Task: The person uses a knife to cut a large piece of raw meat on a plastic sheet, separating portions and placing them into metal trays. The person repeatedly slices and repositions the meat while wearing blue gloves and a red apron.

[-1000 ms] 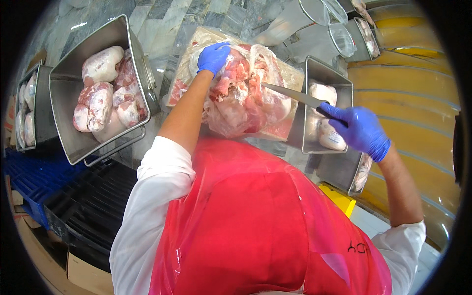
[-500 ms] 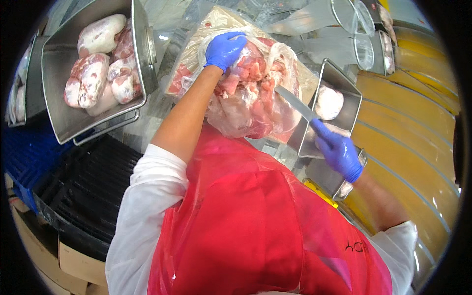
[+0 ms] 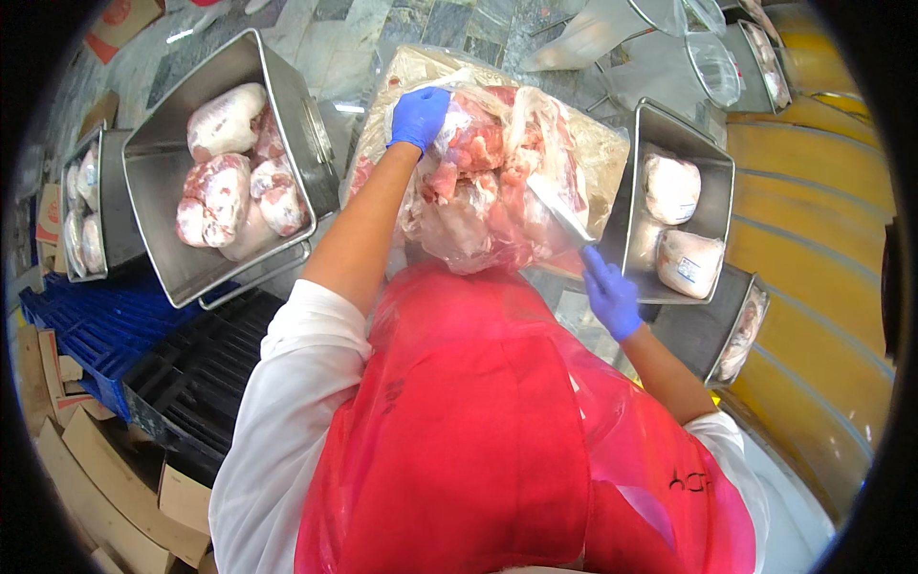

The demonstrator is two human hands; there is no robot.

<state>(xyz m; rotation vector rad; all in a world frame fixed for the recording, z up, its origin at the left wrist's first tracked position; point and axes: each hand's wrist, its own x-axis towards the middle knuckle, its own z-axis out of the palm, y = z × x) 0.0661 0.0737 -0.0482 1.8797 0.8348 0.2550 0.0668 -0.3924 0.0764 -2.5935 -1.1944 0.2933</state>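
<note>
"Just above the red apron (image 3: 459,383), what lies in front of the person?"

"A big heap of raw pink meat (image 3: 478,148), loosely surrounded by clear film (image 3: 449,239). It sits on a tan, box-like stand (image 3: 406,69), set at a slant."

"And the hands?"

"Both wear blue gloves. The left hand (image 3: 419,118) is at the upper left edge of the meat, knuckles up. Its fingertips are hidden, so I can't tell whether it grips the film or only presses down."

"The other one?"

"The right hand (image 3: 612,295) is closed around the handle of a knife (image 3: 559,210). The blade slants up and to the left, its tip over the right part of the meat."

"What stands to either side?"

"On the left, a deep steel bin (image 3: 153,206) with several pale and red chunks (image 3: 215,196) in it. On the right, a narrower metal tub (image 3: 660,129) holds rounded, whitish pieces (image 3: 672,187)."

"Anything lower down?"

"Below the bin, a blue pallet (image 3: 86,316) and, just beside it, a black pallet (image 3: 206,368)."
</note>
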